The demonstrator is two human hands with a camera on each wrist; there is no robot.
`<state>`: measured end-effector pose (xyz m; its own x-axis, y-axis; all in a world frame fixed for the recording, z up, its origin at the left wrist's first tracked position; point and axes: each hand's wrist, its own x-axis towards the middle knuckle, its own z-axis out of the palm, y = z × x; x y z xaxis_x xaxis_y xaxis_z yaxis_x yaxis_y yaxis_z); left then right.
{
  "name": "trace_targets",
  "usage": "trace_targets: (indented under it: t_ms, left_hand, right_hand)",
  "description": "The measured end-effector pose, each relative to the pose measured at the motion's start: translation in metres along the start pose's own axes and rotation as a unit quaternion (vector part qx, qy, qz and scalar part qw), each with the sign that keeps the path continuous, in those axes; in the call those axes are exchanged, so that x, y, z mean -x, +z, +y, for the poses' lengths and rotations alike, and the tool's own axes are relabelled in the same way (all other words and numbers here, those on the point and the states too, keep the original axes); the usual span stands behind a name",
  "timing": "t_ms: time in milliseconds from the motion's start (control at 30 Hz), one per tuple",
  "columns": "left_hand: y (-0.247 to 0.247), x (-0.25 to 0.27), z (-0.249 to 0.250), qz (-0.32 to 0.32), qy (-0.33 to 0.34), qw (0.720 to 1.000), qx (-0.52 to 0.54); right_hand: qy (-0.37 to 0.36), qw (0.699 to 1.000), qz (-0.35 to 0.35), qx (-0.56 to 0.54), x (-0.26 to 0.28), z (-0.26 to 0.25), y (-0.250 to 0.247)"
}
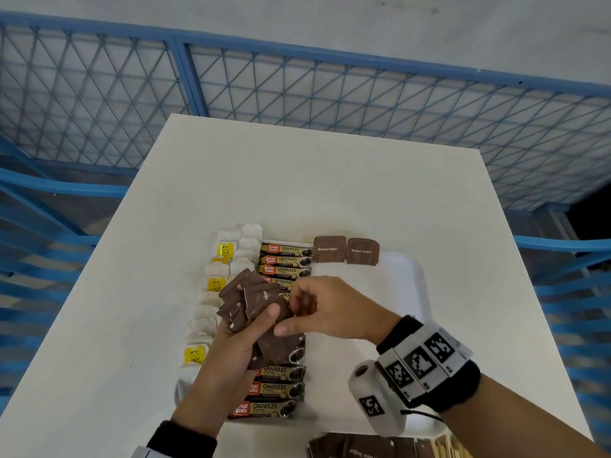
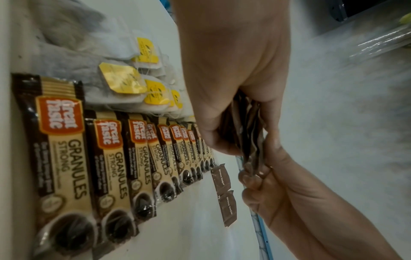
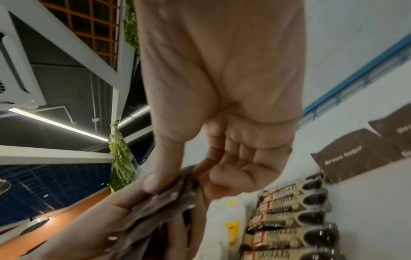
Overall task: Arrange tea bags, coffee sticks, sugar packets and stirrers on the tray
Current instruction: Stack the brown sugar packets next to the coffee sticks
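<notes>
My left hand [image 1: 244, 328] grips a fanned stack of brown sugar packets [image 1: 251, 300] above the white tray [image 1: 403, 276]. My right hand [image 1: 310, 309] pinches one packet at the stack's right edge between thumb and fingers [image 3: 155, 183]. Two brown sugar packets [image 1: 345, 250] lie side by side at the tray's far edge. A column of coffee sticks [image 1: 286, 259] runs down the tray, and tea bags [image 1: 228, 256] with yellow tags line its left side. In the left wrist view the stack [image 2: 249, 133] sits between both hands.
More brown sugar packets [image 1: 357, 447] and pale stirrers [image 1: 446, 446] lie at the table's near edge. The white table [image 1: 297, 180] stands against a blue mesh fence [image 1: 297, 81]. The tray's right half is bare.
</notes>
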<state>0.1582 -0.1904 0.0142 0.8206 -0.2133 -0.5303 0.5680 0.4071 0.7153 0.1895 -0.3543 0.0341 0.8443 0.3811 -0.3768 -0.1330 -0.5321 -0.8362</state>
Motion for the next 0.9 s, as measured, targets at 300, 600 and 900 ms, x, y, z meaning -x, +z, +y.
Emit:
trace_targets:
  t_ms: [300,600,900]
  left_hand:
    - [-0.005,0.001,0.000,-0.014,-0.001,1.000,0.019]
    - [-0.007,-0.001,-0.002,0.011,0.018,1.000,0.011]
    - [-0.012,0.000,-0.006,0.033,0.019,0.999,-0.015]
  right_hand:
    - [0.038,0.983,-0.019,-0.176,0.005,0.001,0.001]
    - [0.011,0.979,-0.010,-0.205,0.011,0.007,-0.002]
    - [0.060,0.955,0.198,-0.212,-0.001,0.048,-0.025]
